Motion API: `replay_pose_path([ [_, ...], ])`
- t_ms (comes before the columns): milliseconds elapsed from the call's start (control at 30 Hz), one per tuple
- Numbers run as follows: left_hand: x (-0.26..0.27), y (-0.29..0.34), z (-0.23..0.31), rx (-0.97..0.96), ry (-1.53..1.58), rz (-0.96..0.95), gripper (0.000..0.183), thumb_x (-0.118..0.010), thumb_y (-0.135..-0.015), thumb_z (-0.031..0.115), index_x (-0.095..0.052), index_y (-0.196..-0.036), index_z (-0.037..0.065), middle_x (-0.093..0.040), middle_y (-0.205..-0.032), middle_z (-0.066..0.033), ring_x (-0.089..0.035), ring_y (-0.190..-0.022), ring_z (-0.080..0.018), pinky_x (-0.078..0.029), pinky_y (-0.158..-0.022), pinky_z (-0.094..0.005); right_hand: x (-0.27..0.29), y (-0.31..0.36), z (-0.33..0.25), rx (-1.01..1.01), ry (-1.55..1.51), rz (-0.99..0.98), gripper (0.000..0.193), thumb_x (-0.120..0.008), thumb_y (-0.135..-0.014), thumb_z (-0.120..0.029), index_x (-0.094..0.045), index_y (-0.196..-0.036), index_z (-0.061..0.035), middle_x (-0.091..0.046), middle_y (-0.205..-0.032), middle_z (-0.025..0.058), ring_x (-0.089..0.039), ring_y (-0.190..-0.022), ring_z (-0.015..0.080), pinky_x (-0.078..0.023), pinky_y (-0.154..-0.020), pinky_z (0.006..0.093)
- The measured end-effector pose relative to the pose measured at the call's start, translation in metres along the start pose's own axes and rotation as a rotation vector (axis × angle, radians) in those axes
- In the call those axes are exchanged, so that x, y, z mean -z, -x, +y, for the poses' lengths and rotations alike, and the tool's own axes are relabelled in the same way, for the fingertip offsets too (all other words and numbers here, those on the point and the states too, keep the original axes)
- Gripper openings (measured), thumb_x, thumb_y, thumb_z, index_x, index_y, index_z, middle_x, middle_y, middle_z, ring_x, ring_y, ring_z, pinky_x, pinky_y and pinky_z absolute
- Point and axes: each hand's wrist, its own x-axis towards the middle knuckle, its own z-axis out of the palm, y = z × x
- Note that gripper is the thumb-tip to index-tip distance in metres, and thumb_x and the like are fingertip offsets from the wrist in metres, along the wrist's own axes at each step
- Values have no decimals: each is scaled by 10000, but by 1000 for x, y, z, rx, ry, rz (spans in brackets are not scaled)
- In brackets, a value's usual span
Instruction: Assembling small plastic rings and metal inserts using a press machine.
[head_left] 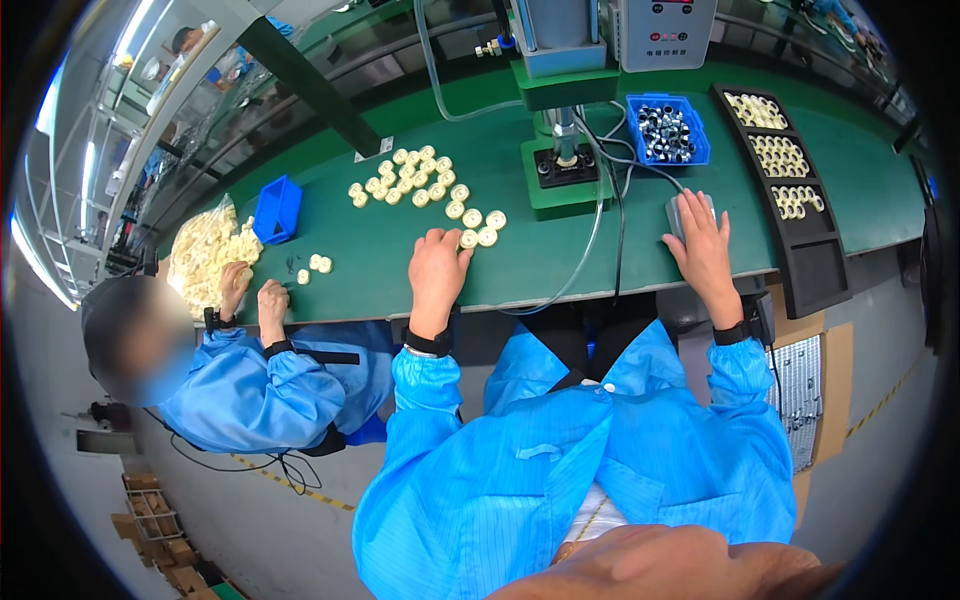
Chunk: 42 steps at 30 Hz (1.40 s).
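At the front of the green bench (370,280), my left hand (437,275) has its fingers curled at a cream round plastic part (468,239), which shows at the index fingertip and thumb. Several like parts (410,175) lie in a loose cluster beyond it. My right hand (705,250) rests flat with fingers stretched over a small grey box (690,215), which it partly hides. Between my hands and farther back stands a bench press (563,110), its ram down over a black fixture (566,168) on a green base.
Behind my right hand is a blue bin (700,150) of metal sleeves. A black compartment tray (815,260) holds cream parts at far right. Hoses and cables (605,190) hang before the press. At left, a co-worker (270,390) handles parts beside a bag (200,255) and blue box (278,209).
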Motion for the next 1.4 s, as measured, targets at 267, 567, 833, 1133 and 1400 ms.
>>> replay_pose_path([
  [267, 8, -3, 11, 19, -12, -40, 333, -761, -774, 174, -680, -1082, 77, -638, -1004, -123, -598, -911, -344, -499, -783, -427, 25, -112, -62, 17, -785, 34, 832, -827, -723, -338, -457, -1395, -18, -658, -1171, 129, -602, -837, 208, -520, -768, 345],
  [567, 0, -6, 2, -21, 46, -29, 285, -764, -768, 206, -661, -999, 76, -611, -934, -120, -593, -881, -340, -495, -738, -433, -10, -170, -82, 17, -912, -11, 422, -771, -716, -197, -654, -1070, 2, -651, -1017, 187, -641, -856, 328, -513, -772, 388],
  [833, -13, -11, -29, 141, 348, 21, 270, -750, -816, 178, -647, -1007, 18, -619, -855, -126, -604, -765, -278, -488, -687, -377, 47, -91, 20, 100, -560, 78, 351, -728, -759, -65, -645, -1100, -51, -582, -966, 115, -616, -719, 223, -522, -674, 326],
  [1133, 24, -46, 50, 48, 413, 54, 269, -755, -801, 109, -647, -1022, -1, -635, -918, -114, -608, -775, -239, -495, -705, -340, 87, -6, 285, -513, 158, -63, 209, -647, -752, -53, -672, -954, -6, -671, -974, 212, -631, -946, 412, -498, -822, 485],
  [1400, -1, -82, 97, -120, 369, 58, 303, -743, -800, 139, -659, -1060, 9, -669, -969, -137, -650, -876, -283, -509, -787, -362, 44, -4, 310, -349, 85, -35, 188, -598, -739, -6, -647, -920, 10, -666, -933, 233, -620, -931, 432, -497, -807, 480],
])
